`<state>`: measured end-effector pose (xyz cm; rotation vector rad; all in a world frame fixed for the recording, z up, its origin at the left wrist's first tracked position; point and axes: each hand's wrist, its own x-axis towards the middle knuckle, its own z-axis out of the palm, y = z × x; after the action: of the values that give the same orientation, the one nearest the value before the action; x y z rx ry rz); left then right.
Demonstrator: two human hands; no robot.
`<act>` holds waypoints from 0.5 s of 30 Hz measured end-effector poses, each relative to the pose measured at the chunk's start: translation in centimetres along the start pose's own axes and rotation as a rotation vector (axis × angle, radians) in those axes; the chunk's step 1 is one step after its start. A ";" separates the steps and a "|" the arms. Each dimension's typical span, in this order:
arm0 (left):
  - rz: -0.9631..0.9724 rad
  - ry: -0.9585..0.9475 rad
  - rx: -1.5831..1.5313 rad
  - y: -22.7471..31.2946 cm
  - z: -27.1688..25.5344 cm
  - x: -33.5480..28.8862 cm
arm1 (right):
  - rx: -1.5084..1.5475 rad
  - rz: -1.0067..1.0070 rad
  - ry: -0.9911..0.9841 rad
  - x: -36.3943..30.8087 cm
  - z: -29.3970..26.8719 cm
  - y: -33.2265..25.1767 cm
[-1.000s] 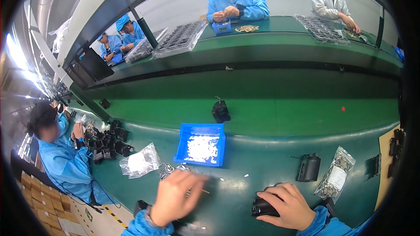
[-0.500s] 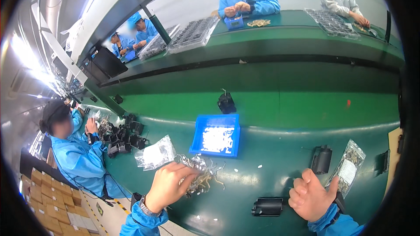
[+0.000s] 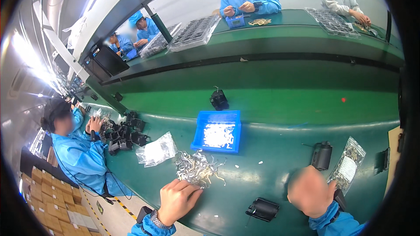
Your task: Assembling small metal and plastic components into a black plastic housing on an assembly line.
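Observation:
My left hand (image 3: 177, 201) is at the near edge of a tangled pile of small silvery metal pieces and short wires (image 3: 192, 168). Its fingers are bent, with thumb and index tips close together; anything pinched there is too small to name. My right hand (image 3: 311, 192) hovers over the bench at the right, its fingers smeared by blur. Between my hands, nearer to the right one, lies a black plastic housing (image 3: 262, 209). A second black housing (image 3: 321, 155) stands just beyond my right hand, beside a clear bag of small metal parts (image 3: 345, 170).
A blue bin (image 3: 238, 133) of small white pieces stands beyond the pile, with a clear plastic bag (image 3: 155, 150) to its left. One black unit (image 3: 218, 99) sits on the green belt (image 3: 280, 100). At the left, a co-worker (image 3: 78, 148) works by several black units (image 3: 124, 133).
My left hand has drawn back from over the pile to its near edge. The nearer black housing is turned slightly. The black unit on the belt has shifted left.

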<state>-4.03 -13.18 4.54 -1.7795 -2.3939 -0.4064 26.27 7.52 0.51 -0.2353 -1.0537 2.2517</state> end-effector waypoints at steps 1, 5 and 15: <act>0.003 0.002 -0.007 0.0 0.1 0.0 | -0.032 -0.010 0.010 -0.1 0.3 -0.1; 0.005 -0.018 -0.026 -0.1 0.4 -0.2 | -1.302 -0.327 -0.315 1.0 2.3 -1.0; -0.401 -0.313 -0.686 0.8 -4.3 0.9 | -1.602 -0.325 -0.315 1.0 1.8 -0.4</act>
<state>-3.75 -13.36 8.99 -1.6467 -3.1077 -1.1994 24.93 7.25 2.12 -0.2994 -2.5904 0.7140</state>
